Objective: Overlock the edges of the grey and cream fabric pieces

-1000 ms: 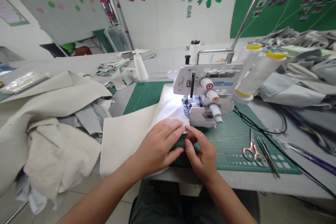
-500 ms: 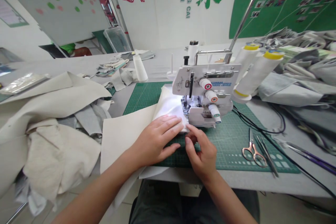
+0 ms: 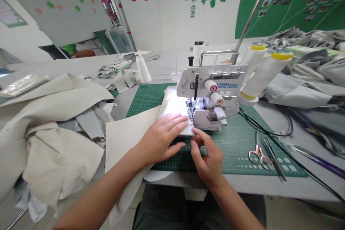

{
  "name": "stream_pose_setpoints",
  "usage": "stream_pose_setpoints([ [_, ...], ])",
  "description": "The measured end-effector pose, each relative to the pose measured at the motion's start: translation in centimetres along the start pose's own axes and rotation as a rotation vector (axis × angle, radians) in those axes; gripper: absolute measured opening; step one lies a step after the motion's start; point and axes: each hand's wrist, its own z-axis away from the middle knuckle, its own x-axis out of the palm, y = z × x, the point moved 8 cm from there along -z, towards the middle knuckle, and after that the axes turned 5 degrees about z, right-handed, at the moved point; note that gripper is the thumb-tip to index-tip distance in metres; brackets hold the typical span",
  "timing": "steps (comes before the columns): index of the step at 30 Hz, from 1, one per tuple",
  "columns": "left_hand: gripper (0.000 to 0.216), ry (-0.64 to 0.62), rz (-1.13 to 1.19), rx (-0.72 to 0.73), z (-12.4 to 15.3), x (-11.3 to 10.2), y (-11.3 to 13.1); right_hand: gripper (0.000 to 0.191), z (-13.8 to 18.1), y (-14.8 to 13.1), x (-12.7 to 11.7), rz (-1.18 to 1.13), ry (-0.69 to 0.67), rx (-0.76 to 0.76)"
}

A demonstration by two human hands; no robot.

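An overlock sewing machine [image 3: 212,86] stands on a green cutting mat, its lamp lighting the needle area. Pale cream fabric [image 3: 172,104] lies on the machine bed, its edge by the presser foot; more of it drapes left and over the table edge. My left hand [image 3: 164,138] rests flat on this fabric, fingers stretched towards the foot, thumb spread. At the fabric's front right corner is my right hand [image 3: 207,154], index fingertip touching the edge. Its thumb stays apart from the index finger, and the other fingers are curled and partly hidden.
Scissors [image 3: 260,154] and tweezers [image 3: 275,160] lie right on the cutting mat [image 3: 237,161]. Black cables [image 3: 258,125] run beside them. Thread cones [image 3: 265,73] stand behind the machine. Piles of fabric lie left [image 3: 59,151] and right [image 3: 299,90]. A white cone [image 3: 143,70] stands at the back.
The fabric has advanced slightly away from me along the machine, and its left part has shifted a little. My left hand has moved slightly with it; my right hand stays nearly in place.
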Motion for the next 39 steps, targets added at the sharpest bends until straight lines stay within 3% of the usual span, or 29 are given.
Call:
stream_pose_setpoints([
  [28,0.065,0.083,-0.139,-0.204,-1.4,0.7,0.7,0.033,0.1,0.3,-0.1,-0.033,0.014,0.021],
  [32,0.068,0.08,-0.119,-0.223,-1.6,0.9,0.5,0.013,0.4,1.4,-0.6,-0.068,0.079,0.15],
  [33,0.069,0.076,-0.112,-0.227,-1.7,0.8,0.5,0.006,0.4,1.6,-0.4,-0.09,0.053,0.189],
  [36,0.072,0.046,-0.064,-0.221,-1.7,0.4,0.3,0.025,0.6,1.9,1.4,-0.211,-0.119,0.321],
  [39,0.073,-0.019,0.058,-0.175,-1.5,-0.8,0.1,0.029,0.9,1.5,3.3,-0.417,-0.223,0.423],
])
